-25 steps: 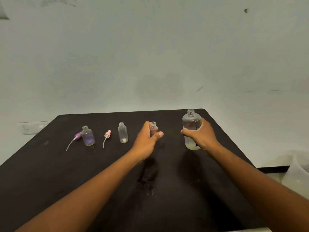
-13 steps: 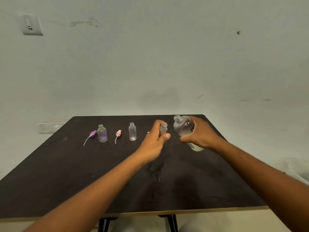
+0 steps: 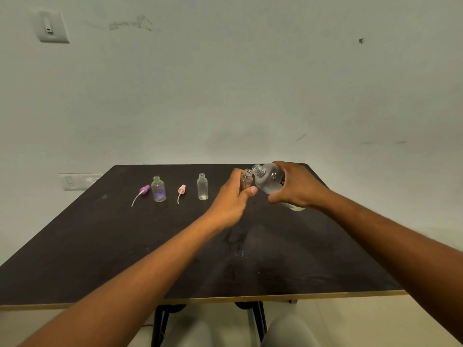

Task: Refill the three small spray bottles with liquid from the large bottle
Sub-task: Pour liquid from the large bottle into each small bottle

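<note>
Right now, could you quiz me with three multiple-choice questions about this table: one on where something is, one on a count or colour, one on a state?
1. Where does the purple spray cap lie?
A. left end of the row
B. beside the large bottle
C. on the floor

2. How many small bottles stand unheld?
A. none
B. two
C. four

3. How is the large bottle held?
A. upright
B. upside down
C. tilted

Answers: 1 A, beside the leftmost bottle. 2 B, that one and the clear one. 3 C, the right hand leans its mouth toward the small bottle in the left hand.

A bare, plain room, likely in a home: a scuffed pale wall with a light switch, a low socket, and one dark counter on thin metal legs.
</note>
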Action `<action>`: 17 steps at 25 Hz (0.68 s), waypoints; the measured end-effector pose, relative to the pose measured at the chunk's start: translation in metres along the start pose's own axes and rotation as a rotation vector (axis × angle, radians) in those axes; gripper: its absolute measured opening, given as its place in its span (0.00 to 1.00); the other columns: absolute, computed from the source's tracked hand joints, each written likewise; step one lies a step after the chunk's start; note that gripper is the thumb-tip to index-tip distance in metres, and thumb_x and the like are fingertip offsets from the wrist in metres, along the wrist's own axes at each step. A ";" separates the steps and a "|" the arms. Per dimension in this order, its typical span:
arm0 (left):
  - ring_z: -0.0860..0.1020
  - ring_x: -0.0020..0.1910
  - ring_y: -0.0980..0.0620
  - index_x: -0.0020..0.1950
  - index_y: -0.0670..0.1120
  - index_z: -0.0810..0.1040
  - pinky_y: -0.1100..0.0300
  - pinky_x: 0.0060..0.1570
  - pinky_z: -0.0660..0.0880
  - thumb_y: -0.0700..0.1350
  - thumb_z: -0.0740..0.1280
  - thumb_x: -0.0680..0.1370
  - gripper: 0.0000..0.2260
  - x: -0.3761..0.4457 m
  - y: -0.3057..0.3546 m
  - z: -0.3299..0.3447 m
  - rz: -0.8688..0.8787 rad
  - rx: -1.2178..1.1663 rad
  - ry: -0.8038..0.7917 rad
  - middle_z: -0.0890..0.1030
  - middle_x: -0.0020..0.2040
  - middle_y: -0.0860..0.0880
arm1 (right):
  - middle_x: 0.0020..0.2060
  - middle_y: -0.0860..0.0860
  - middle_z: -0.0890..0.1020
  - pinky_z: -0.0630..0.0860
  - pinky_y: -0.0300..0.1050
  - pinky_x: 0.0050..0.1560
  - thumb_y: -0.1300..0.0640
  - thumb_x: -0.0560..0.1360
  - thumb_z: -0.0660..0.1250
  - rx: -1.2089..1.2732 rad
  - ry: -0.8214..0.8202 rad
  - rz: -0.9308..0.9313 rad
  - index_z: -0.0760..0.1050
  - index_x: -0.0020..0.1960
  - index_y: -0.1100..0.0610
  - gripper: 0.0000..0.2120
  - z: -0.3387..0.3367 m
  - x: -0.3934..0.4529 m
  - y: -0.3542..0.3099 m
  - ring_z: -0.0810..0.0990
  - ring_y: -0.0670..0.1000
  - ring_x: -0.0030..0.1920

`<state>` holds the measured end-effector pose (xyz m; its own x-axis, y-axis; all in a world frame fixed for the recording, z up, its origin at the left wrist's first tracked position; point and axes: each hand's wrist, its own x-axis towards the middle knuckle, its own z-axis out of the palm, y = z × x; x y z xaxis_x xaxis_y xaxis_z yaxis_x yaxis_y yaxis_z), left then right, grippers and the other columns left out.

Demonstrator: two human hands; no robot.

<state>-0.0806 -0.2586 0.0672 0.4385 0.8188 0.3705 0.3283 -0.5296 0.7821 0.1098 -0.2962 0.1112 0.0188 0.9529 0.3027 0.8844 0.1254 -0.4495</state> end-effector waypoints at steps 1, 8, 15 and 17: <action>0.70 0.40 0.60 0.61 0.45 0.69 0.64 0.41 0.68 0.46 0.63 0.84 0.08 0.000 0.000 0.000 0.000 0.001 0.000 0.74 0.45 0.55 | 0.48 0.46 0.83 0.73 0.35 0.38 0.55 0.62 0.80 -0.014 -0.005 -0.001 0.79 0.58 0.50 0.26 -0.001 0.000 -0.001 0.80 0.44 0.44; 0.70 0.42 0.57 0.61 0.46 0.68 0.60 0.43 0.70 0.46 0.63 0.84 0.08 -0.001 -0.002 -0.001 -0.026 0.015 -0.008 0.73 0.46 0.53 | 0.49 0.47 0.82 0.70 0.37 0.37 0.52 0.61 0.81 -0.130 -0.042 -0.014 0.77 0.60 0.52 0.29 -0.005 0.007 -0.002 0.78 0.48 0.45; 0.72 0.48 0.58 0.62 0.46 0.68 0.64 0.48 0.71 0.47 0.62 0.85 0.09 -0.003 -0.003 -0.001 -0.058 0.017 -0.018 0.74 0.51 0.55 | 0.48 0.48 0.80 0.72 0.42 0.38 0.53 0.62 0.80 -0.241 -0.104 -0.029 0.76 0.59 0.52 0.27 -0.016 0.012 -0.009 0.79 0.52 0.46; 0.73 0.48 0.56 0.62 0.46 0.68 0.62 0.49 0.71 0.47 0.62 0.84 0.09 -0.003 -0.003 0.000 -0.061 0.017 -0.012 0.74 0.50 0.53 | 0.50 0.48 0.80 0.73 0.43 0.40 0.53 0.62 0.80 -0.277 -0.119 -0.026 0.76 0.60 0.52 0.28 -0.018 0.015 -0.010 0.79 0.52 0.47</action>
<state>-0.0832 -0.2591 0.0638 0.4268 0.8472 0.3163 0.3691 -0.4825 0.7943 0.1093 -0.2882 0.1355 -0.0458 0.9780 0.2036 0.9777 0.0857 -0.1916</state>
